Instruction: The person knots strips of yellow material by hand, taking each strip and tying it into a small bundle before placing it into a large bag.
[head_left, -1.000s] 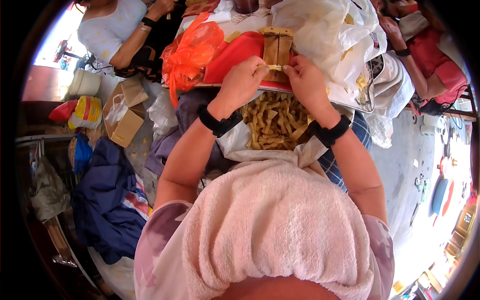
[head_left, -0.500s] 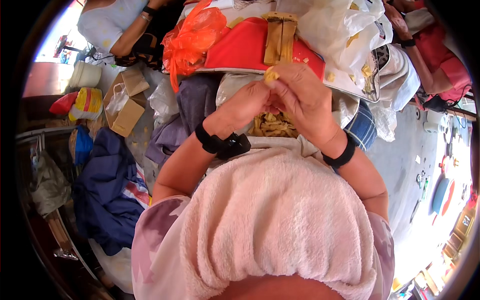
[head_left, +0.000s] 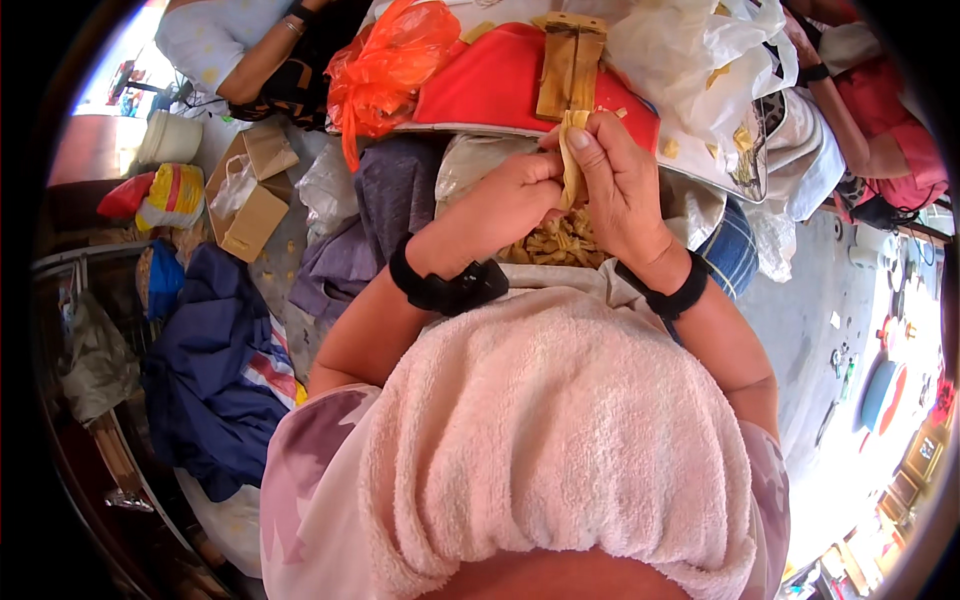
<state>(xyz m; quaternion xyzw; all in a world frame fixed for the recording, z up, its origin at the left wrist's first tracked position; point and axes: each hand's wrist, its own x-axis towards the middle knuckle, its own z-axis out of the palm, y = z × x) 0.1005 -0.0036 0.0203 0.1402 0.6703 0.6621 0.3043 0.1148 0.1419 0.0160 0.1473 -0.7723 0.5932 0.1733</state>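
A pale yellow, flattened strip [head_left: 574, 160] stands upright between my two hands. My right hand [head_left: 628, 180] pinches it from the right, thumb pressed along its face. My left hand [head_left: 510, 195] is closed at the strip's left side, its fingertips against the lower part. What kind of dried stuff the strip is I cannot make out. Below the hands, a heap of similar yellowish-brown pieces [head_left: 556, 243] lies in my lap, partly hidden by the hands. Just beyond the hands, a slotted wooden block [head_left: 570, 68] rests on a red cloth [head_left: 480, 85].
Beyond my lap is a board with a tied orange plastic bag [head_left: 385, 75] and a white plastic bag [head_left: 690, 60]. On the left floor are an opened cardboard box [head_left: 255, 195] and dark blue fabric [head_left: 215, 370]. Other people's arms [head_left: 262, 65] show at the upper left and upper right.
The yellow piece, earlier mostly hidden with a rounded end showing, now stands as a long strip. My right hand has turned, its thumb now along the strip, and more of the heap shows.
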